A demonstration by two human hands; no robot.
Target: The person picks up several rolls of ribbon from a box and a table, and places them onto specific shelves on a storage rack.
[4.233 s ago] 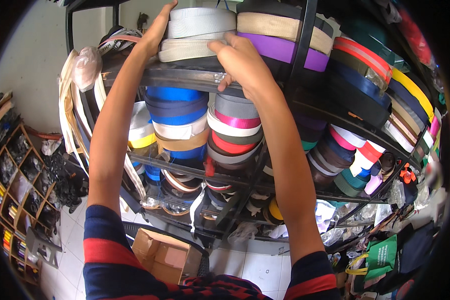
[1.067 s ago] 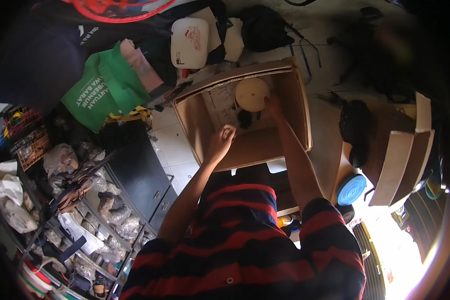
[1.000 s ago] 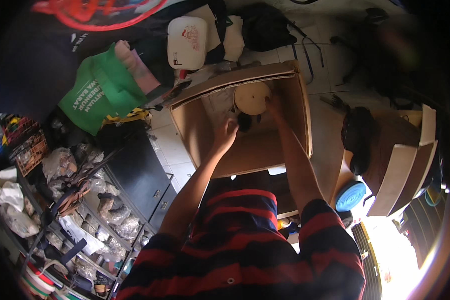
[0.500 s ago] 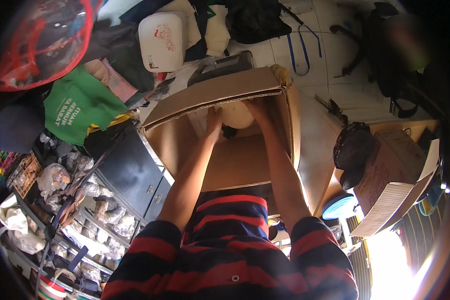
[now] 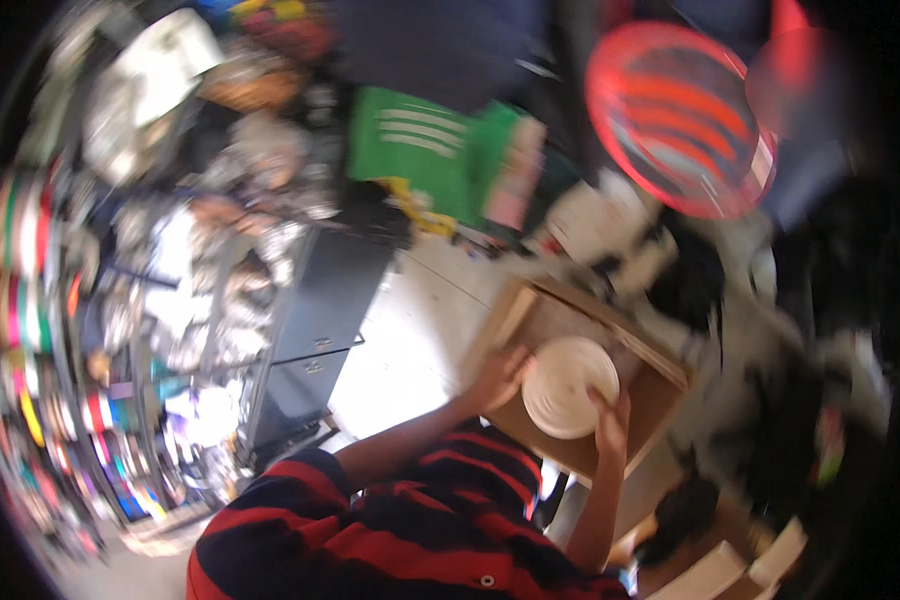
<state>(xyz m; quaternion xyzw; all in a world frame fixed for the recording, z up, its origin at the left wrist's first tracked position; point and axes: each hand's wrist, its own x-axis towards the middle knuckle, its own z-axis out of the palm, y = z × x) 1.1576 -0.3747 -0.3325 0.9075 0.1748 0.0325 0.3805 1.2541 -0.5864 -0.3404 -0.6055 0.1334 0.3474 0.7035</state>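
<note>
A cream round roll (image 5: 570, 388) with concentric rings on its face is lifted at the mouth of an open cardboard box (image 5: 660, 360). My right hand (image 5: 612, 418) grips the roll's right edge, its thumb lying over the face. At the box's near left side, my left hand (image 5: 500, 378) has its fingers stretched toward the roll's left edge. Blur hides whether those fingers touch the roll or the box.
To the left stand a dark cabinet (image 5: 320, 310) and shelves crowded with wrapped goods and coloured rolls (image 5: 110, 410). A green bag (image 5: 410, 140) and a red-rimmed round mesh item (image 5: 680, 120) lie beyond. Another cardboard box (image 5: 715, 575) is at lower right.
My view has swung left, so the box appears farther right. The roll, earlier deep in the box between both hands, is now up at its mouth in my right hand.
</note>
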